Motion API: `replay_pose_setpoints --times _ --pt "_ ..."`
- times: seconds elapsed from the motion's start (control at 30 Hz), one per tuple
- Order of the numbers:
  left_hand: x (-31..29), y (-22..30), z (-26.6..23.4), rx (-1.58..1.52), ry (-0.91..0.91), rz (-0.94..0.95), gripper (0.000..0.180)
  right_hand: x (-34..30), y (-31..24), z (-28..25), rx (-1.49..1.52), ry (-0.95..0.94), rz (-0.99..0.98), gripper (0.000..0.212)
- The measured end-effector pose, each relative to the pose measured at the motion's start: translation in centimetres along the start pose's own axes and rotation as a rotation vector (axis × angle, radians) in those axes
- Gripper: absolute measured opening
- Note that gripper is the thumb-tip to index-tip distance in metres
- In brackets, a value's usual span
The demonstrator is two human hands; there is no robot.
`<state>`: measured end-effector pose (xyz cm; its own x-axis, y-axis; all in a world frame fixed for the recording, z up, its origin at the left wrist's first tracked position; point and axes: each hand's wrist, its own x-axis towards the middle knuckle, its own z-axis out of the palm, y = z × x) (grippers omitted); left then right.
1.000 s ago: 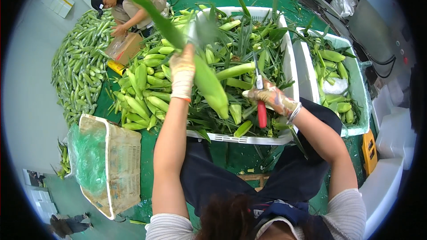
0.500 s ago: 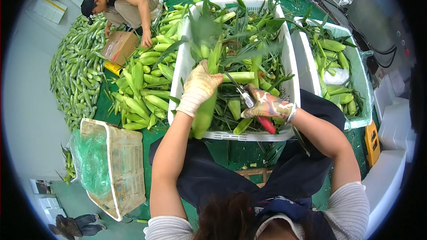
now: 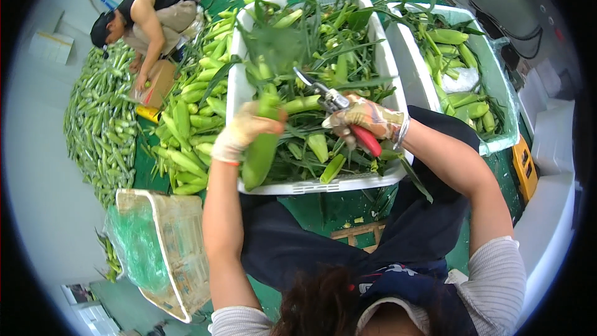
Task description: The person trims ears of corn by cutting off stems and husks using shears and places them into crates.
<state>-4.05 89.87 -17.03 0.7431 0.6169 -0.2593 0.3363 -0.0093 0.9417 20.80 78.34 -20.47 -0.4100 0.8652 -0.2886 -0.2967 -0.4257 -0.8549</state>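
My gloved left hand (image 3: 244,129) is closed round a green ear of corn (image 3: 261,152), held upright over the left side of a white plastic crate (image 3: 323,186). In my gloved right hand (image 3: 368,118) is a pair of pruning shears (image 3: 367,140) with red handles. Their metal blades point up and left, parted, and are apart from the held ear. Below both hands, corn leaves and cut stalk ends (image 3: 318,145) fill the crate. The tip of the held ear looks blurred.
A heap of husked-on corn (image 3: 193,121) lies left of the crate. Farther left, another person (image 3: 146,15) crouches by a cardboard box (image 3: 160,81) and a pile of wrapped corn (image 3: 102,118). A lined crate of corn (image 3: 500,140) stands right; a tipped crate (image 3: 189,255) lies lower left.
My left hand has moved left with the ear, away from the shears. The right hand has lifted the shears slightly, and the blades now show plainly. The whole view has shifted a little.
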Motion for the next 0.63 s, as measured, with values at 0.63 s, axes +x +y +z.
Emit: replay_pose_setpoints --times 0.63 --pt "10.7 -19.4 -40.6 0.478 1.305 0.18 0.061 -16.6 0.4 -34.4 -0.603 1.448 0.353 0.045"
